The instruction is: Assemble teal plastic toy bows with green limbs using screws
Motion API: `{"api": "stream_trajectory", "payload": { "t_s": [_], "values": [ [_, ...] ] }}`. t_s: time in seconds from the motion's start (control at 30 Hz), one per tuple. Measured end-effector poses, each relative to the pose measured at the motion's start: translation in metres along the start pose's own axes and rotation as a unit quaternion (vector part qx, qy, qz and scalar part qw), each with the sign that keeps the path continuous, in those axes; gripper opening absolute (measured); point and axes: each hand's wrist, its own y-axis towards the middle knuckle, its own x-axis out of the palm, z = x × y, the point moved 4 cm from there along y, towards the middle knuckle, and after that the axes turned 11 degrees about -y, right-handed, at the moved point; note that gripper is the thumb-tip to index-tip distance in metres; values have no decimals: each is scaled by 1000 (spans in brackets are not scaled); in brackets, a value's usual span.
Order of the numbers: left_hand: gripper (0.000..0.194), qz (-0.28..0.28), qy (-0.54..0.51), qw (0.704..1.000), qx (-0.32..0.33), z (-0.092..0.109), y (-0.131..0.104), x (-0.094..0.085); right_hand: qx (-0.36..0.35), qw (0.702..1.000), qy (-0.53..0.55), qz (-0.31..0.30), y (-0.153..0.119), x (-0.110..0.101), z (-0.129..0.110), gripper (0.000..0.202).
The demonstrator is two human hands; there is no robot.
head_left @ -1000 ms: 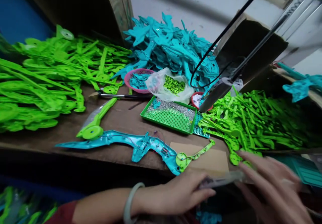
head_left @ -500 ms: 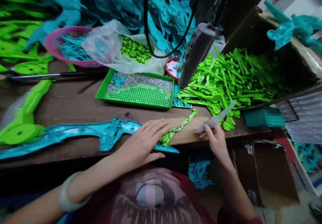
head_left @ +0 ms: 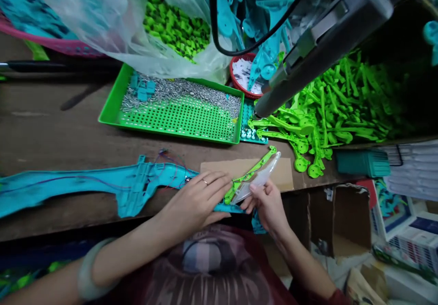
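Observation:
My left hand (head_left: 207, 193) lies flat, fingers stretched out, over the right end of a long blue plastic shell half (head_left: 135, 184) with thin wires along it. Its fingertips reach a slim green plastic arm (head_left: 255, 170) that slants up and away from the shell's tip. In a pinch between thumb and fingers, my right hand (head_left: 268, 202) has a clear, blade-shaped plastic piece (head_left: 262, 177). This piece lies alongside the green arm, overlapping it or very close; contact cannot be told. Under both is a flat cardboard piece (head_left: 285, 175).
Behind stands a green perforated tray (head_left: 171, 134) with small metal screws. A bag of green parts (head_left: 178, 24), a red bowl (head_left: 236, 79) and a pile of green arms (head_left: 349, 108) surround it. A grey power screwdriver (head_left: 321, 44) hangs overhead at right.
My right hand has brought the clear piece leftward, from over the cardboard's right end to beside the green arm. My left hand stays on the shell. The view has moved closer to the bench.

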Motion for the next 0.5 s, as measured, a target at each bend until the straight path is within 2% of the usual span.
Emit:
{"api": "stream_trajectory", "payload": {
  "t_s": [0.2, 0.27, 0.3, 0.33, 0.4, 0.47, 0.5],
  "values": [
    [42, -8, 15, 1000, 23, 2, 1, 4, 5, 994, -105, 34, -4, 4, 6, 43],
    [43, -12, 39, 999, 34, 2, -1, 6, -22, 977, -187, 99, -5, -4, 3, 47],
    [44, -13, 51, 998, 42, 2, -2, 6, -55, 956, -248, 148, -5, -10, -2, 54],
    [45, -12, 59, 997, 53, 1, -3, 7, -99, 921, -321, 196, -7, -16, -9, 63],
    [45, -6, 65, 995, 69, -1, -4, 8, -191, 820, -484, 240, -7, -22, -23, 71],
    [45, 1, 66, 995, 81, -4, -4, 9, -258, 716, -613, 212, -4, -22, -31, 60],
    [46, 3, 64, 994, 88, -5, -4, 10, -278, 677, -655, 190, 0, -22, -32, 54]
  ]
}}
